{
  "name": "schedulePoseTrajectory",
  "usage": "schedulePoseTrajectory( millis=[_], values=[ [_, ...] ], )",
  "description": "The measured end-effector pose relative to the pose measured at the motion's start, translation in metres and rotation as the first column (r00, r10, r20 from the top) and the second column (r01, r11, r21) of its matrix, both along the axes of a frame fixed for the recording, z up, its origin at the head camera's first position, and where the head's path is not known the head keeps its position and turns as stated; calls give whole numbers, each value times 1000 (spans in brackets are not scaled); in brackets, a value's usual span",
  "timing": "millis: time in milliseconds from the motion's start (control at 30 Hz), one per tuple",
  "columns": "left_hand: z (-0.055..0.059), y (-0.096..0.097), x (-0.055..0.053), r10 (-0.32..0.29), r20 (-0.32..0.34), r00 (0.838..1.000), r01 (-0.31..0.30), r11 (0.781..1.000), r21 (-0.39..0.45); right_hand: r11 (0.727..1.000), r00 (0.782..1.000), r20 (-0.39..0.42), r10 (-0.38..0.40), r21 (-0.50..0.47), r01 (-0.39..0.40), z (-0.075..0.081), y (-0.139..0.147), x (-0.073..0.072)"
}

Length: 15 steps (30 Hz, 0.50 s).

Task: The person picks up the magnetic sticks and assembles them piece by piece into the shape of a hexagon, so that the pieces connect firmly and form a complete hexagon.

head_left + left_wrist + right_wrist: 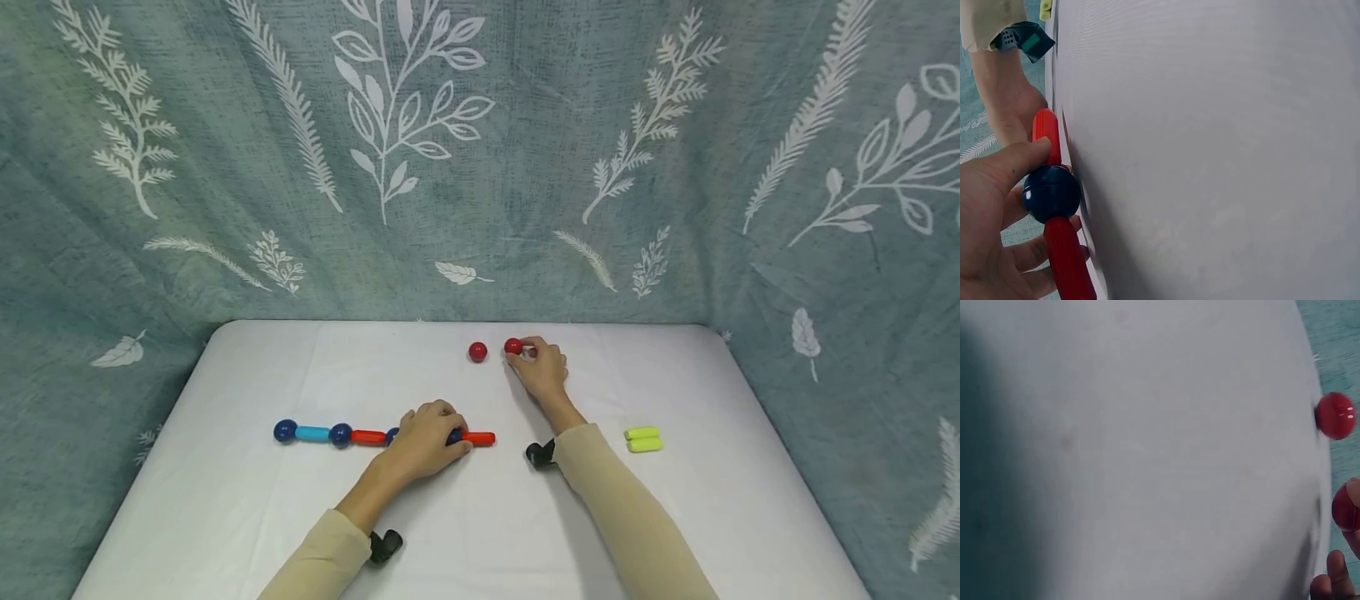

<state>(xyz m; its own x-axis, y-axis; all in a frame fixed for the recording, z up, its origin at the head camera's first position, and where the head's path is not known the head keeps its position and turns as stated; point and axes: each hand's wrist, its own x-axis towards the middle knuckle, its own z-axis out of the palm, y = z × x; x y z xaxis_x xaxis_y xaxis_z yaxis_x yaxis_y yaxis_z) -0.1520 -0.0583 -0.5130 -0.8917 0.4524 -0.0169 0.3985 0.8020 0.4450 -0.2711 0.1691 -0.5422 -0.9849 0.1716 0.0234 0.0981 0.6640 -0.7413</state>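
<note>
Left hand [429, 437] grips the seemingly joined chain [341, 434] toward the surface's [247, 508] left edge; right hand [543, 368] pinches a red ball [513, 346] near the far edge; another red ball [477, 352] beside it and two yellow rods [646, 446] rightward remain unattached

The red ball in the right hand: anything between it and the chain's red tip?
Nothing visible: only bare white table lies between the held red ball and the red tip of the chain. The second red ball sits aside, and the left hand grips the chain, leaving that tip exposed.
</note>
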Motion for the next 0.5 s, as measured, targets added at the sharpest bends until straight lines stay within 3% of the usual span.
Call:
schedulePoseTrajectory(
  millis=[233,500],
  values=[
    [-2,1,-1,6,3,1000,-6,1000,-9,998,998,-11,55,-33,-56,21,7,15],
    [-3,2,-2,8,2,1000,-8,1000,-19,991,991,-33,128,-30,-129,32,21,47]
  ],
)
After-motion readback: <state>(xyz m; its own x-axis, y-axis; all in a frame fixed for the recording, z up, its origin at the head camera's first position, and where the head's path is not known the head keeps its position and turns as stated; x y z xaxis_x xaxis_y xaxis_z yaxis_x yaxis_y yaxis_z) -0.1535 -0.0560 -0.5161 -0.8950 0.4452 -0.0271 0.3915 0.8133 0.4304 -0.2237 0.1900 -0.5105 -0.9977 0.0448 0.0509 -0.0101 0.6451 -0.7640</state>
